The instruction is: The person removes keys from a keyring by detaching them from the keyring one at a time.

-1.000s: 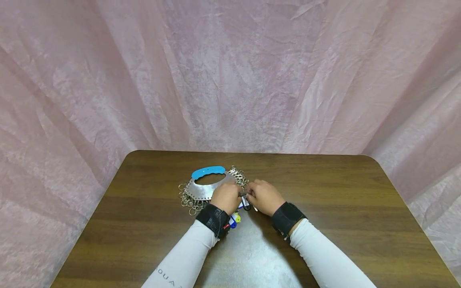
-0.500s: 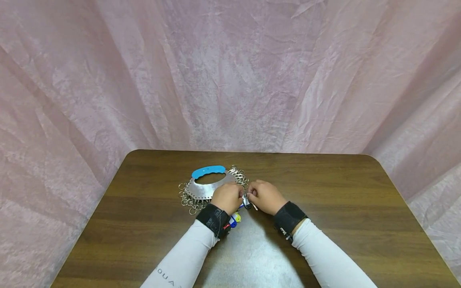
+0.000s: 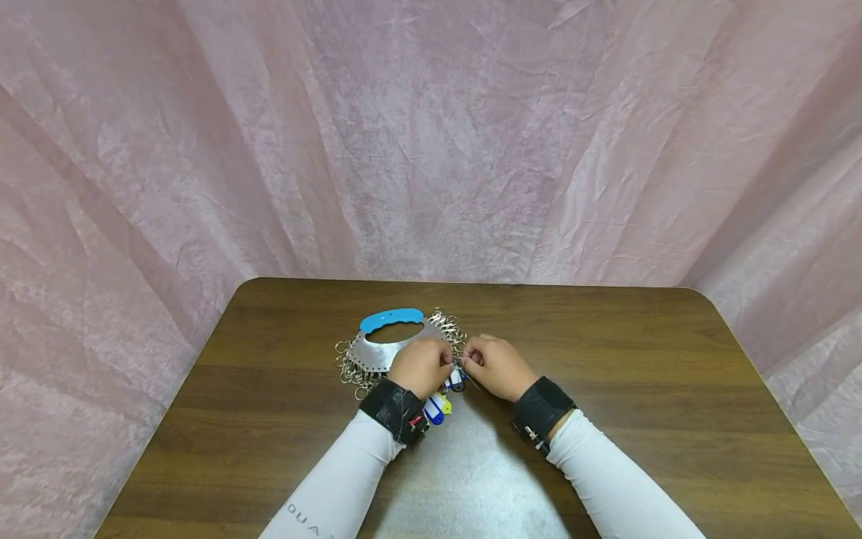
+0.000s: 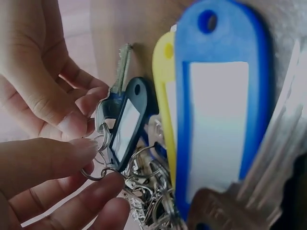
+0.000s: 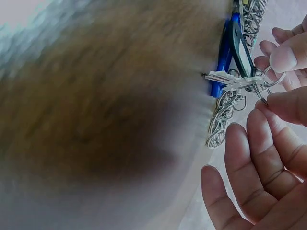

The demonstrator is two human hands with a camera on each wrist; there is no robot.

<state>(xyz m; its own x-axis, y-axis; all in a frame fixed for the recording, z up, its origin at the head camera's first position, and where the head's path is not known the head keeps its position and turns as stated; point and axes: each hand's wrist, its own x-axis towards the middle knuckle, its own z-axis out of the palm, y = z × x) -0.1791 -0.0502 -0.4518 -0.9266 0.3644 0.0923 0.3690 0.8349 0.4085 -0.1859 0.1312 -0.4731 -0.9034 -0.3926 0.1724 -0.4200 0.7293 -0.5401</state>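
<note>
My left hand (image 3: 420,368) and right hand (image 3: 500,368) meet over the right side of a metal key plate (image 3: 377,355) with a blue handle (image 3: 392,320). In the left wrist view, my left thumb and fingers pinch a small metal split ring (image 4: 91,176). Opposite, my right thumb and finger pinch at a linked ring by a silver key (image 5: 230,81). A black key tag (image 4: 128,127) hangs beside that key. Nearer the left wrist are a blue key tag (image 4: 220,43) and a yellow key tag (image 4: 163,62). Fingers partly hide the rings.
Many loose rings (image 3: 447,327) line the plate's edge. All of it lies on a brown wooden table (image 3: 640,412), with a pink curtain (image 3: 431,150) hanging behind. Another key (image 4: 268,172) shows close to the left wrist camera.
My left hand has shifted slightly left, so the blue, yellow and black tags show more. The right hand stays nearly in place.
</note>
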